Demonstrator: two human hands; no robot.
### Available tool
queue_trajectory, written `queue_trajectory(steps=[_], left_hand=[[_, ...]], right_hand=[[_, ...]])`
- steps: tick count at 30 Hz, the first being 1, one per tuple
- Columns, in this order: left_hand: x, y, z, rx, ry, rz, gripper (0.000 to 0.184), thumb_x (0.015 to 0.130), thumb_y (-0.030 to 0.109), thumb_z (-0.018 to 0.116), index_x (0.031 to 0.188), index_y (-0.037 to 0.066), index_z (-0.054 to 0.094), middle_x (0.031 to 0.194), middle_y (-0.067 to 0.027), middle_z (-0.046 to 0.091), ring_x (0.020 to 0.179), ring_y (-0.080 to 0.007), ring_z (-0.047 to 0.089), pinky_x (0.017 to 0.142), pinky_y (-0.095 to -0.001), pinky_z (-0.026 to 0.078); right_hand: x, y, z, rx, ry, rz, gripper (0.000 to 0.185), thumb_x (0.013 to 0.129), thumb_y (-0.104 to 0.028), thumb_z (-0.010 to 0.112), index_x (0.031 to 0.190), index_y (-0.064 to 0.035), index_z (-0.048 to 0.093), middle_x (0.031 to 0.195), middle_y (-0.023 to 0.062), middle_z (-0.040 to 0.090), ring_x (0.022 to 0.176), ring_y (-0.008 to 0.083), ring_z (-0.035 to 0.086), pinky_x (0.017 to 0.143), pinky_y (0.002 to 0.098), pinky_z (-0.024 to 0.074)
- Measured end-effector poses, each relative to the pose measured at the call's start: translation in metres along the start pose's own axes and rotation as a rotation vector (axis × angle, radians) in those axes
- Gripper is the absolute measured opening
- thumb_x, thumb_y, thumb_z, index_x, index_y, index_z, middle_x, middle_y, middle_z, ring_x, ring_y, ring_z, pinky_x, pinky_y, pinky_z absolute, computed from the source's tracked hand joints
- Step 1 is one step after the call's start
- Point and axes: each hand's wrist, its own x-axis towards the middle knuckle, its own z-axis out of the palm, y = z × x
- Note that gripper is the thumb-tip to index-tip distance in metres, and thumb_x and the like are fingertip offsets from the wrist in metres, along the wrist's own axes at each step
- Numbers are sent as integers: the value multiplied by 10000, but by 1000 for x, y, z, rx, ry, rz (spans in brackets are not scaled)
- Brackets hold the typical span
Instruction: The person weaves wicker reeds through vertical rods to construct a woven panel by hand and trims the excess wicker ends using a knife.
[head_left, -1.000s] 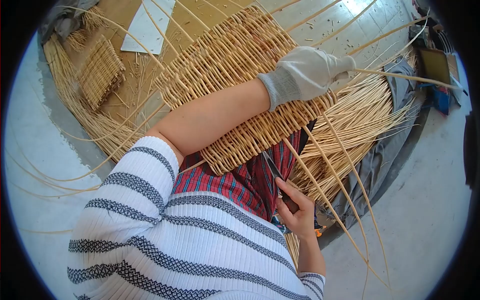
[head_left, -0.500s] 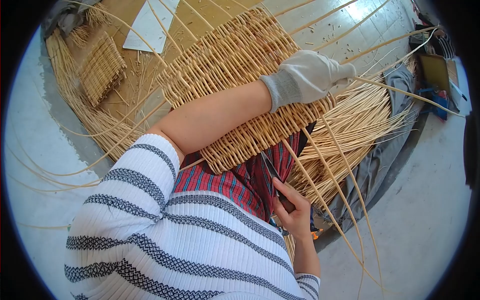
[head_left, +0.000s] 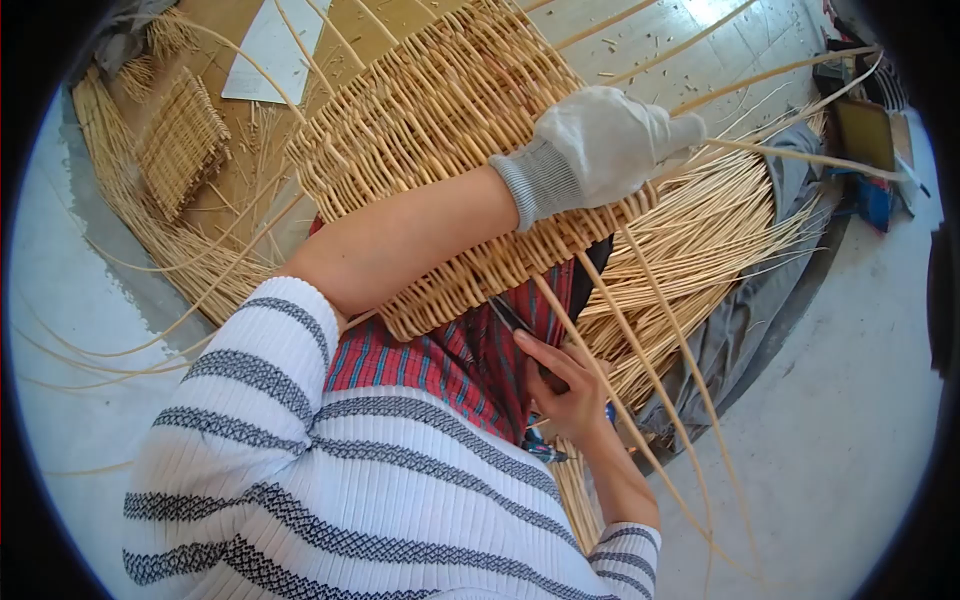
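A woven wicker panel (head_left: 430, 120) lies slanted across my lap, with long rods sticking out from its sides. My left hand (head_left: 610, 145), in a pale cloth glove, reaches across the panel to its right edge. Its fingers close around a willow rod (head_left: 790, 153) that runs out to the right. Below the panel's near edge, my bare right hand (head_left: 565, 385) grips a dark pointed tool (head_left: 512, 318) with a narrow blade; most of its handle is hidden in the palm. The blade tip points up toward the panel's lower edge.
Loose willow rods (head_left: 700, 265) lie in a pile on grey cloth to the right. A smaller woven panel (head_left: 183, 143) and more rods are at the left on a brown board. A white sheet (head_left: 272, 50) lies beyond. Long rods (head_left: 655, 360) extend toward the lower right.
The panel and gloved left hand appear slightly further left and up in view. My right hand has shifted a little left, and its tool tilts more toward the panel's edge.
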Motion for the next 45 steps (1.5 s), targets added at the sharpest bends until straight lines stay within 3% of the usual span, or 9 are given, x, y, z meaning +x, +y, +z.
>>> queue_trajectory(steps=[4,8,13,16,27,30,34,37,45], left_hand=[[0,-3,5,24,14,40,234,1025,250,582,1249,191,612,893,-82,711,781,-295,730,651,-410,582],[-1,-2,14,-29,35,67,228,1026,251,573,1243,198,619,890,-71,713,770,-285,727,645,-403,580],[0,4,9,-109,-127,-5,219,1017,232,555,1218,204,637,895,-53,717,761,-276,721,677,-397,581],[0,6,10,-109,-101,23,213,1004,210,563,1205,206,635,887,-44,714,780,-271,720,711,-393,583],[-89,-5,-75,-539,-318,95,183,1035,174,574,1185,86,629,1103,-116,739,1082,-299,716,981,-451,551],[-117,-15,-64,-338,-158,408,427,846,-13,706,1243,91,585,1315,-131,692,1275,-390,631,1144,-541,456],[-110,-7,-69,-195,-216,525,246,948,221,668,1176,131,685,1305,-112,707,1302,-314,622,1184,-471,430],[-109,-8,-78,-212,-277,467,307,948,306,673,1208,145,688,1337,-116,686,1344,-308,586,1215,-472,386],[-112,-21,-77,-115,-205,251,697,903,560,709,1379,63,595,1416,-151,625,1407,-356,519,1253,-517,287]], right_hand=[[0,-25,-4,613,-143,574,491,898,35,698,1367,-108,698,876,27,696,643,47,520,571,217,406],[3,-10,2,121,-74,169,525,917,16,677,1428,-101,648,821,-56,611,583,10,466,544,216,364],[-5,-15,-7,532,-319,531,623,962,-23,619,1553,-190,516,732,14,554,530,57,410,517,232,316],[-26,9,27,1769,-300,753,700,1021,-116,541,1663,-176,267,652,19,408,502,80,287,497,236,285],[-12,-12,-77,1168,-13,648,679,950,-123,677,1582,-57,437,652,-31,480,544,64,386,502,231,322],[7,-50,-74,130,151,386,673,888,-168,801,1502,-46,554,849,19,685,708,59,590,665,235,483],[19,-46,-50,775,346,186,434,915,-94,762,1334,-12,689,1020,87,770,819,122,676,746,270,534],[9,-50,-47,277,366,91,302,1032,-171,622,1208,51,725,1006,95,772,827,114,672,696,236,507],[-85,-15,-42,459,708,466,384,1060,-237,555,1192,82,723,1128,151,755,1055,217,689,979,320,486]])
